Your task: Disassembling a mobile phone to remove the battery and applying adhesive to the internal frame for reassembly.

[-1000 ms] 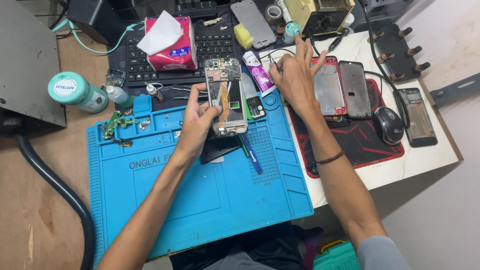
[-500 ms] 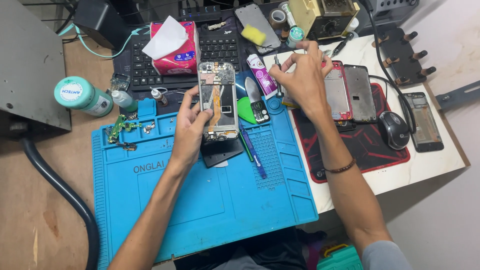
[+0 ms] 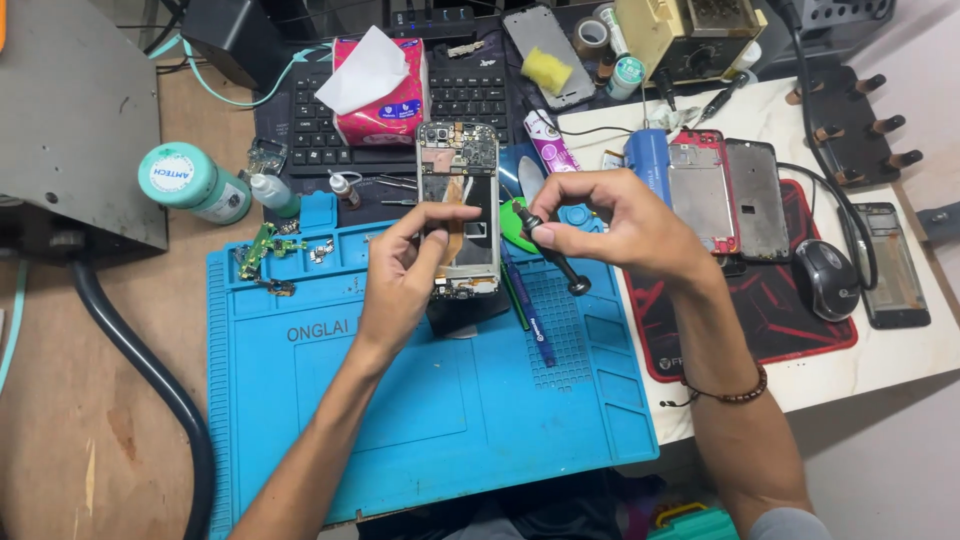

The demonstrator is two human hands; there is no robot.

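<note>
Opened phone [image 3: 458,205] held over a blue mat [image 3: 420,400] while a screwdriver [image 3: 550,250] is brought beside it.

The left hand [image 3: 405,270] is clamped on the phone, thumb across its exposed inside and fingers behind, holding it upright above the mat's upper edge. The right hand [image 3: 615,220] is closed on the black screwdriver, which slants with its tip up near the phone's right side; whether tip and phone touch cannot be told. Small green boards [image 3: 262,250] lie at the mat's upper left. A keyboard [image 3: 400,110] and tissue box [image 3: 378,85] sit behind; two more phones [image 3: 730,195] and a mouse [image 3: 828,278] lie right.
</note>
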